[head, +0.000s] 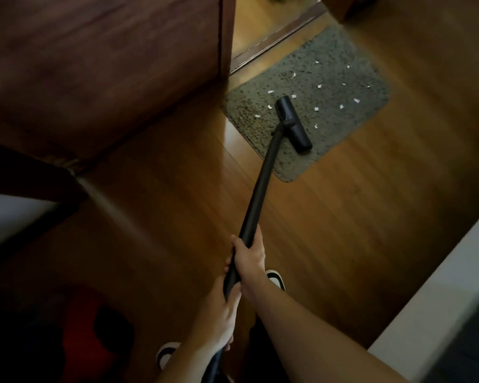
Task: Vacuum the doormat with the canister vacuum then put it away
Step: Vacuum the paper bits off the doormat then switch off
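The vacuuming step is in hand: the wand [260, 183] is gripped by the right hand [249, 255] and the left hand [219, 308], and its head [293, 124] is set on the doormat [329, 64]. White scraps [320, 86] are left, so the head should next be pushed across them.

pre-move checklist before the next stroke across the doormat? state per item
1. Grip on the wand: right hand and left hand both hold it: ok.
2. Floor head on the doormat: ok.
3. Mat clean: white scraps lie scattered beyond the head: not ok.
4. Head apart from the wooden door: ok.
5. Suction running: cannot tell.
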Demonstrator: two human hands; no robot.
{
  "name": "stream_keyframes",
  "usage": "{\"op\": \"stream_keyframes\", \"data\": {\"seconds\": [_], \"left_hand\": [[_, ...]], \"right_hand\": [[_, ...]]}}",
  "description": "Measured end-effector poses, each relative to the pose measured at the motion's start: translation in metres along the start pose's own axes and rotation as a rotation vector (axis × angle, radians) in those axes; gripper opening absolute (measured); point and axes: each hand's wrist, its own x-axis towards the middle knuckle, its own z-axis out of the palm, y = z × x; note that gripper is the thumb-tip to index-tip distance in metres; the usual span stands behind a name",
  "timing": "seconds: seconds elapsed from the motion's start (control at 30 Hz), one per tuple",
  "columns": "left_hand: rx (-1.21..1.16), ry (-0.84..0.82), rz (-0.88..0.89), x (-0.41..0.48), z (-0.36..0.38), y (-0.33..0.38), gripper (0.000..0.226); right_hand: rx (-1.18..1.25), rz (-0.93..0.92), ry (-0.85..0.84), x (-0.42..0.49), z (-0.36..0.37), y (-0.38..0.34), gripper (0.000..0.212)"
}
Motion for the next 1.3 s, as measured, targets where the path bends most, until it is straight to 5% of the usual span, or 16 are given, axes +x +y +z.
{"op": "stream_keyframes", "data": {"seconds": [0.23,0.6,0.9,1.3], "left_hand": [[-0.038,-0.025,-0.063,0.027,0.034,0.04,0.037],[-0.375,-0.186,-0.279,0.038,0.058,0.08,0.013],[-0.184,0.037,-0.186,0.026,0.058,0.046,0.039],[-0.044,0.167,-0.131,-0.039,0.015,-0.029,0.033]], "right_hand": [[-0.053,-0.031,0.001,0.033,-0.038,-0.036,0.066],[-0.162,0.004,-0.025,0.045,-0.073,-0.056,0.073],[-0.177,0.01,-0.009,0.022,-0.053,-0.033,0.076],[-0.176,0.006,-0.088,-0.043,0.002,0.039,0.079]]}}
